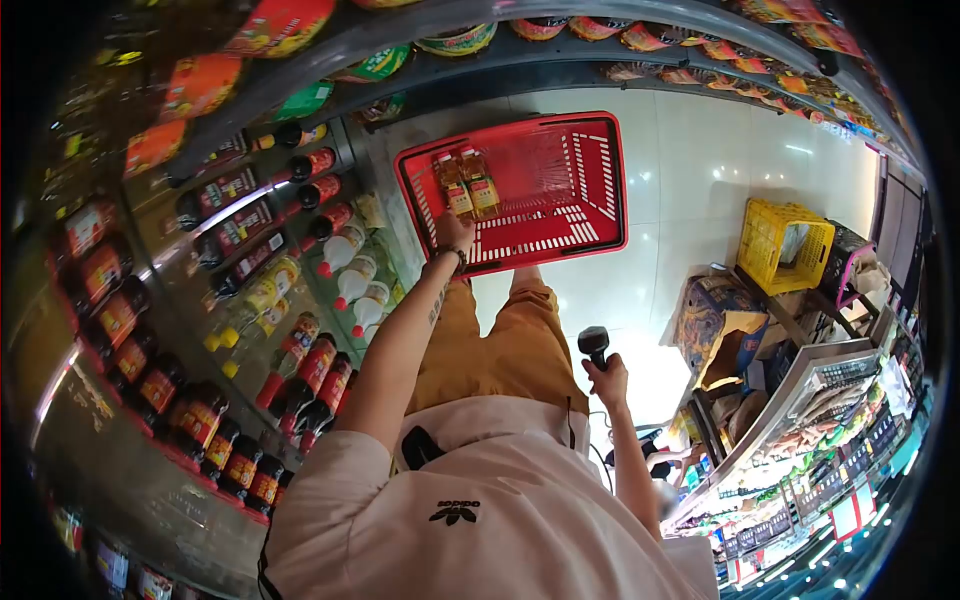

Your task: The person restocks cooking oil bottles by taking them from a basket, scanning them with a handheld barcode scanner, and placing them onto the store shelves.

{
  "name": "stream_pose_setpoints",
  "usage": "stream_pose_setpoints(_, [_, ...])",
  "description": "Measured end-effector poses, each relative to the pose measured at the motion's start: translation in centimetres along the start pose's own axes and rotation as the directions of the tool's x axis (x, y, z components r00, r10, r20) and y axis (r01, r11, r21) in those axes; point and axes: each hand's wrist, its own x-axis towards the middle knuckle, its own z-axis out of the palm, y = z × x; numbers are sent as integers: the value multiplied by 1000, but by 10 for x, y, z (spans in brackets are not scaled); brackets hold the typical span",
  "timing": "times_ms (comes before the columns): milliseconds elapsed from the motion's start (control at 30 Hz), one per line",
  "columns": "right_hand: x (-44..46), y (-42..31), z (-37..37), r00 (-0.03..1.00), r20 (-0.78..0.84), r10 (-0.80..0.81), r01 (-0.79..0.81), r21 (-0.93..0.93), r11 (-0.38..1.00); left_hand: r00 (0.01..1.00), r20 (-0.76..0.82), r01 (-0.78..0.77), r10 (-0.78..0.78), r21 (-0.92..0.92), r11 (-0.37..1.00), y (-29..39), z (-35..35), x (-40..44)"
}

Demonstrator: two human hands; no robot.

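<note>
Two bottles of yellow liquid with yellow labels (467, 186) are side by side in the left part of a red shopping basket (616, 185). My left hand (455, 232) reaches over the basket's near left rim, fingers closed at the lower end of the left bottle; its fingertips are partly hidden. At the right, my right hand (607, 380) is wrapped round the grip of a black handheld device (594, 344), raised beside my legs and away from the basket.
Shelves with dark bottles (200, 412) and clear jugs with red caps (342, 248) stand at the left. Packaged goods line the shelf (575, 52) above. To the right are a yellow crate (824, 243), a cardboard box (740, 335) and a produce display. Another person's arm (668, 457) shows at lower right.
</note>
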Motion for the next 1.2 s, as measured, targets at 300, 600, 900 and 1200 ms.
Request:
stream_pose_setpoints(300, [7,37,9,998,16,62,-62,34,997,983,24,176,-181,135,975,5,34,57])
stream_pose_setpoints(600, [9,48,16,993,-5,115,-114,101,988,975,-171,131,-142,-74,989,3,59,57])
stream_pose_setpoints(900, [-6,-4,7,994,-73,-78,88,138,987,990,90,127,-112,-179,976,12,-12,19])
stream_pose_setpoints(1200, [-93,-196,-52,817,155,-556,429,483,764,871,436,431,225,-899,73,136,-242,-109])
